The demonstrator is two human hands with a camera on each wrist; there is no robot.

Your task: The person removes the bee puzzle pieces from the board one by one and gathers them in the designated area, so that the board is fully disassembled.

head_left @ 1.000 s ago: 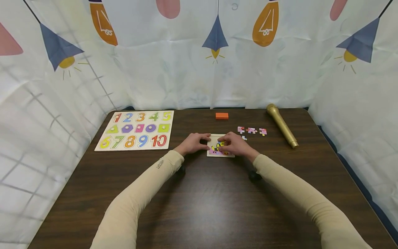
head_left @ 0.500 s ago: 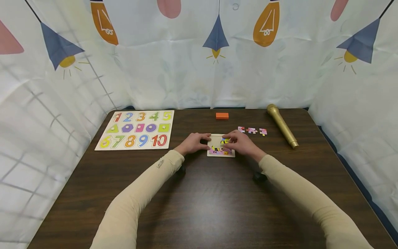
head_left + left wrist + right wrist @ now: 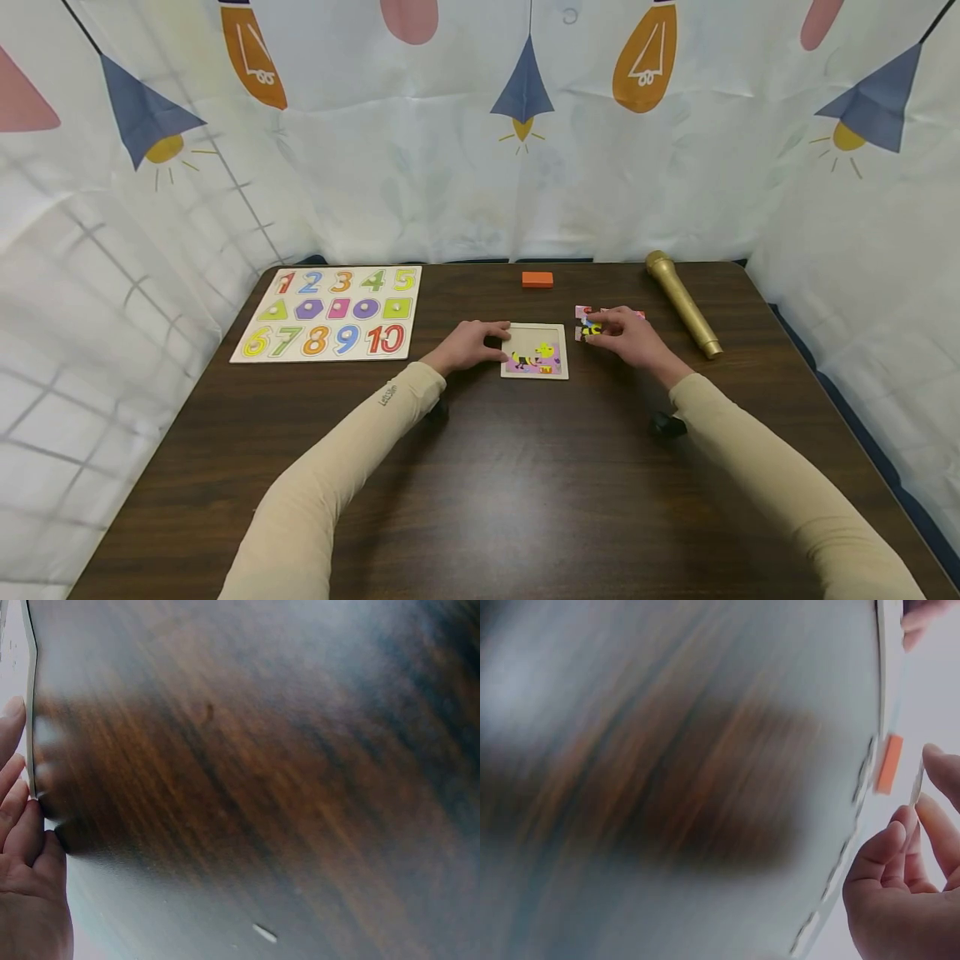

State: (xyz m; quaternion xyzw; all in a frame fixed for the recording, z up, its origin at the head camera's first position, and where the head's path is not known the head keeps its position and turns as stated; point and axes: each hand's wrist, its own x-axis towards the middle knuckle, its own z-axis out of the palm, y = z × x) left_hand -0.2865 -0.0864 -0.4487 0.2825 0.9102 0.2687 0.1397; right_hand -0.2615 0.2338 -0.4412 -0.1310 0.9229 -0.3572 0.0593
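A small wooden jigsaw tray (image 3: 534, 332) lies mid-table, its lower part filled with pink pieces that show a yellow-and-black bee picture. My left hand (image 3: 471, 345) rests at the tray's left edge, thumb and index finger touching it. In the left wrist view its fingers (image 3: 26, 825) lie fairly straight along that edge. To the right of the tray, my right hand (image 3: 632, 335) pinches a jigsaw piece (image 3: 917, 784) between thumb and fingers. The head view shows yellow, black and blue on this piece. Below and behind it lie loose pink jigsaw pieces (image 3: 581, 311), partly covered by the hand.
A number-and-shape board (image 3: 322, 321) occupies the left of the dark wooden table (image 3: 495, 500). An orange block (image 3: 537, 280) sits near the back edge. At the right lies a gold microphone (image 3: 684, 306). White printed curtains (image 3: 420, 183) surround the table.
My right hand has lifted a piece away from the tray and carried it right, over the loose pieces. The tray's upper part is now bare. My left hand has stayed at the edge.
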